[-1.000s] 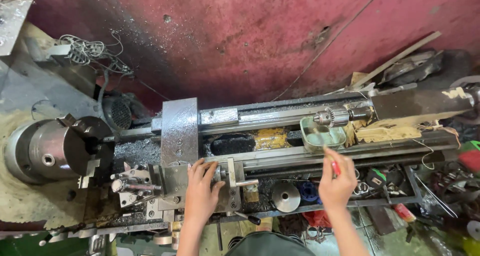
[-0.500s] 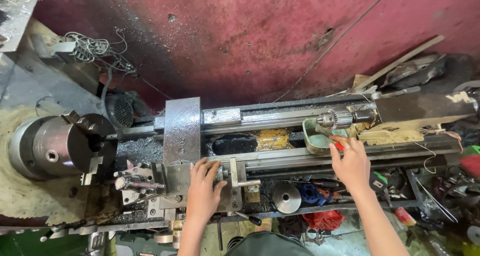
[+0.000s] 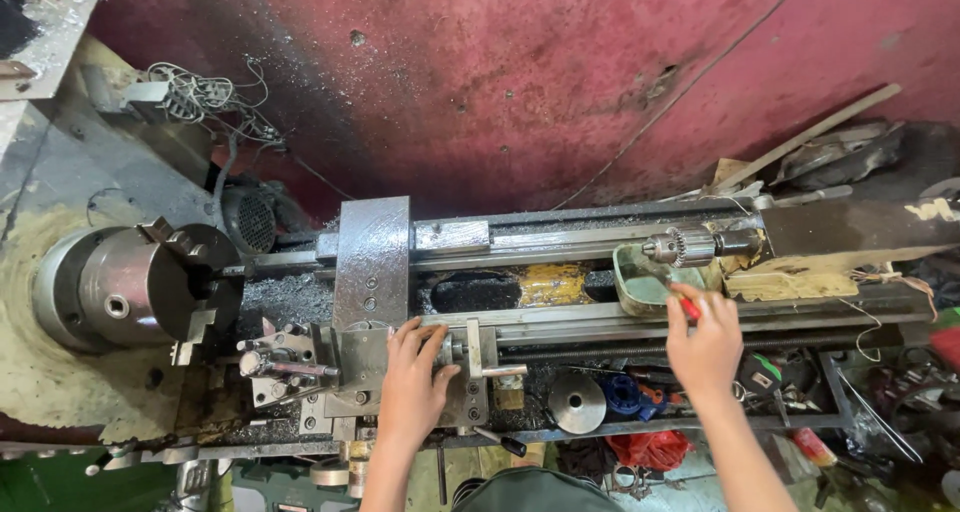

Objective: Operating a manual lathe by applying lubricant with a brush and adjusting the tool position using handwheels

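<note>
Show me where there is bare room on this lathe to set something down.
Bare patches: the flat grey carriage plate above the left hand, and the rail stretch between that hand and the right hand. Crowded: the tool post by the chuck, and the cluttered shelf at right.

a single head-worn view looks steeply down from near above onto the lathe [image 3: 480,302] against the red wall [image 3: 560,72].

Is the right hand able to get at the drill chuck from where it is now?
Probably yes: the right hand sits just below the drill chuck, with only the green tray beside it.
</note>
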